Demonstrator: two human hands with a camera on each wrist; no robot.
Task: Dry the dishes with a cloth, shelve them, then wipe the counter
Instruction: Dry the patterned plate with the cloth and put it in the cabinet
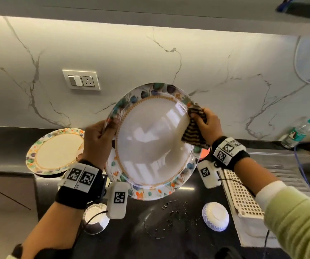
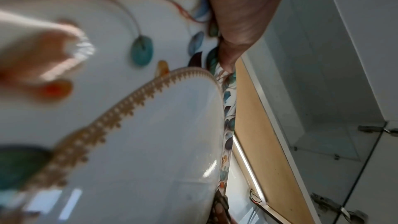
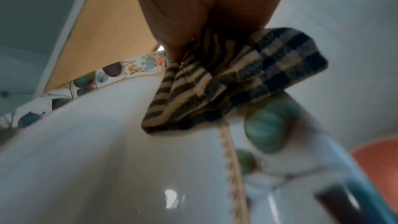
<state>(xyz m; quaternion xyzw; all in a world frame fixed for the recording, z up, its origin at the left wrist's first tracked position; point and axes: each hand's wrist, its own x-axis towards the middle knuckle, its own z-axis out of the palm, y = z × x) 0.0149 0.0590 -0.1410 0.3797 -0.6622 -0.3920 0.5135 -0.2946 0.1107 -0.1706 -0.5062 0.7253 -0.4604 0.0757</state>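
From the head camera, you hold a large dinner plate (image 1: 153, 144) with a floral rim tilted up in the air above the dark worktop (image 1: 169, 221). Your left hand (image 1: 99, 141) curls round its left rim, thumb on the face. Your right hand (image 1: 207, 126) bunches a striped cloth (image 1: 195, 131) against the right rim. A second floral plate (image 1: 55, 152) lies flat on the worktop to the left, well apart. Below sit an upturned white bowl (image 1: 215, 218), a steel bowl (image 1: 94, 219) and a white slotted tray (image 1: 242, 195); water droplets dot the surface between them.

From the left wrist camera, the plate (image 2: 150, 142) fills the frame, glossy, with your thumb (image 2: 241, 23) pressed on the rim edge.

From the right wrist camera, your fingers (image 3: 193, 14) pinch the cloth (image 3: 226, 83) over the plate's (image 3: 86, 142) gold border.

The risk, as I judge it: only one hand truly grips the plate, at its edge. If it is wet and the cloth pushes hard, it could slip or pivot and fall onto the bowls below.
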